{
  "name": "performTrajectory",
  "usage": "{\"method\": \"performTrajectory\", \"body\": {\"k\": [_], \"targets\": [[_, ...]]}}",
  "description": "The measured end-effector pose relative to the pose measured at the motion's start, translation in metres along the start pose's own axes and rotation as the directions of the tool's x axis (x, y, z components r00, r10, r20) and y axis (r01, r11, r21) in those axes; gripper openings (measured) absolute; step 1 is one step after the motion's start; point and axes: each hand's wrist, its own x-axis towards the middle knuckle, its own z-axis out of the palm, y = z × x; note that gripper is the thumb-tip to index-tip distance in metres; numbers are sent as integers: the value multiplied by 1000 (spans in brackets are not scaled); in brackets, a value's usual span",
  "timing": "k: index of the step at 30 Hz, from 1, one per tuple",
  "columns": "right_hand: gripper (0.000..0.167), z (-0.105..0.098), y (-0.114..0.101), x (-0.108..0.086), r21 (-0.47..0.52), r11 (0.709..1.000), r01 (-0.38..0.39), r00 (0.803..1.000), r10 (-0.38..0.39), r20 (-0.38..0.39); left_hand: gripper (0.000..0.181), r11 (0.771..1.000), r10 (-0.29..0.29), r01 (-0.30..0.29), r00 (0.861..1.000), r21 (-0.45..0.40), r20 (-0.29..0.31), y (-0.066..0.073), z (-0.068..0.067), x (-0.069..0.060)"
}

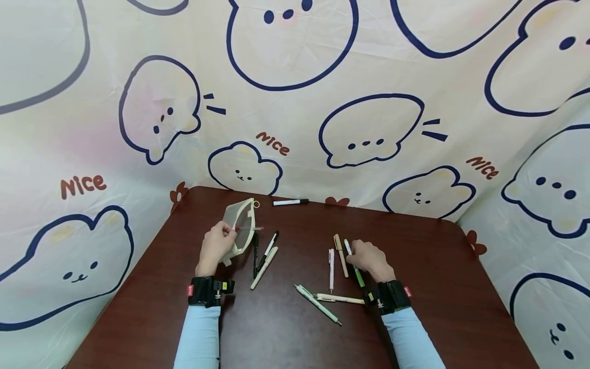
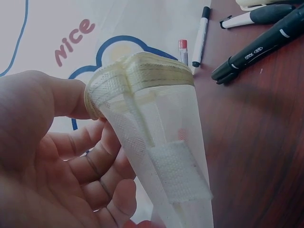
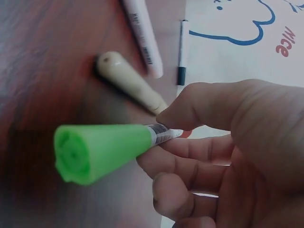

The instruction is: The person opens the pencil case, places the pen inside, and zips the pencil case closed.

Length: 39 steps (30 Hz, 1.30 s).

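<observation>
My left hand (image 1: 215, 248) pinches the edge of an upright mesh zip pouch (image 1: 236, 212), whose mouth stands open toward the right. A slim red-tipped pen (image 2: 183, 50) shows just past the pouch's zip edge in the left wrist view; most of it is hidden. Over on the right, my right hand (image 1: 370, 260) pinches a white pen with a green end (image 3: 102, 149) between thumb and fingers. Beside that hand lie a beige pen (image 1: 341, 255) and a pale pink pen (image 1: 331, 270).
Right of the pouch lie a black marker (image 1: 255, 259), a black-and-white pen (image 1: 268, 251) and a cream pen (image 1: 264, 268). A mint pen (image 1: 318, 305) and another cream pen (image 1: 343, 299) lie nearer me. A white marker (image 1: 288, 202) rests by the back curtain (image 1: 304, 174).
</observation>
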Motion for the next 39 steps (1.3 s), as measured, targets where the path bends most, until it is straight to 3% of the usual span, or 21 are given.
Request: {"method": "performTrajectory", "body": {"k": [11, 21, 29, 39], "targets": [[18, -2, -13, 5, 104, 995, 4, 1000, -6, 24, 17, 1000, 11, -11, 1000, -7, 7, 3, 3, -1], [14, 0, -36, 7, 208, 967, 145, 989, -145, -16, 16, 1000, -2, 2, 1000, -16, 11, 4, 2, -3], [12, 10, -69, 7, 323, 917, 236, 966, -256, 22, 17, 1000, 8, -7, 1000, -15, 7, 3, 2, -3], [12, 10, -115, 11, 339, 898, 279, 944, -321, 74, 17, 1000, 17, -17, 1000, -8, 6, 2, 1, -2]]}}
